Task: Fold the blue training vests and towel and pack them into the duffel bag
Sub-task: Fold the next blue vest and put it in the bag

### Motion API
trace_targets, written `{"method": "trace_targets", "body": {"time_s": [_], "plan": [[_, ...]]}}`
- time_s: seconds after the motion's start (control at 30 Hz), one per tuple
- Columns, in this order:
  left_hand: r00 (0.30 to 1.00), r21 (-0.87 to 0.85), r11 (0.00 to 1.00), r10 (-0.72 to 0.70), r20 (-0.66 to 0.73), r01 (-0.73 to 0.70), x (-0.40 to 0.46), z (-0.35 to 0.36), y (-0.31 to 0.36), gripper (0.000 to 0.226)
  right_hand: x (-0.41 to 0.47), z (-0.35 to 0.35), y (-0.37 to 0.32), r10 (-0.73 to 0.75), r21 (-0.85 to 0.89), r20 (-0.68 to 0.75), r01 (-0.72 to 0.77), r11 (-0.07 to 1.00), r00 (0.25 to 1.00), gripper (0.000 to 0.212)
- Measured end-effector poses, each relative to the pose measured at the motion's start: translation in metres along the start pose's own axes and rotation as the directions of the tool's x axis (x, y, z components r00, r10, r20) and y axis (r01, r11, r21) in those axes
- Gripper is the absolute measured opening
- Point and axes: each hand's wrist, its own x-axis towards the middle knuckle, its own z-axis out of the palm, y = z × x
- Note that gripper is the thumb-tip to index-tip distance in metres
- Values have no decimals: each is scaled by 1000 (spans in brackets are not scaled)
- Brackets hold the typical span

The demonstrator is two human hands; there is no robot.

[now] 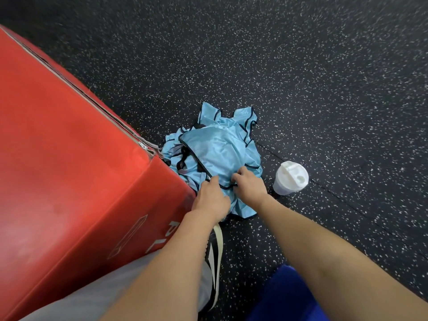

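A crumpled heap of light blue training vests, trimmed in black, is seen lying on the dark speckled floor, pressed against the near corner of a large red padded box. The near edge of the topmost vest is gripped by both hands: the black-trimmed hem is pinched by the left hand, whose fingers are curled down onto the cloth just beside the box's corner, and the same hem is grasped a little further along by the right hand, whose fingers are bent round a fold of the fabric. The two hands are held close together, nearly touching, with both bare forearms stretched forward from the bottom edge of the view. A white lidded cup stands upright on the floor just beside the heap, on the right hand's side and apart from the cloth. A black shoe with white stripes is set on the floor beneath the left forearm, next to a grey trouser leg. A deep blue textured cloth is visible at the bottom edge of the view under the right forearm; what it is cannot be told
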Motion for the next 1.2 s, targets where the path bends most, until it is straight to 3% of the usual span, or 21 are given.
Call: {"method": "trace_targets", "body": {"time_s": [0.5, 0.67, 0.97, 1.1, 1.2], "plan": [[1000, -10, 1000, -2, -1, 2, 0, -1, 3, 60, -2, -2, 7, -12, -64, -1, 12, 998, 1000, 15], [1000, -19, 1000, 6, -2, -6, -1, 3, -2, 63, -2, -2, 6, 95, -64, -9, -95, 993, 995, 18], [999, -53, 999, 13, -31, -15, 2, -10, -1, 59, -3, -22, 1, 157, 266, -39, -141, 954, 987, 15], [987, -109, 990, 71, -142, -87, -16, -32, 0, 61, -18, -73, -20, 131, 466, -19, -107, 878, 991, 6], [968, -151, 978, 108, -227, -144, -35, -52, 8, 60, -29, -127, -45, 44, 495, -62, -8, 869, 997, 5]]}}
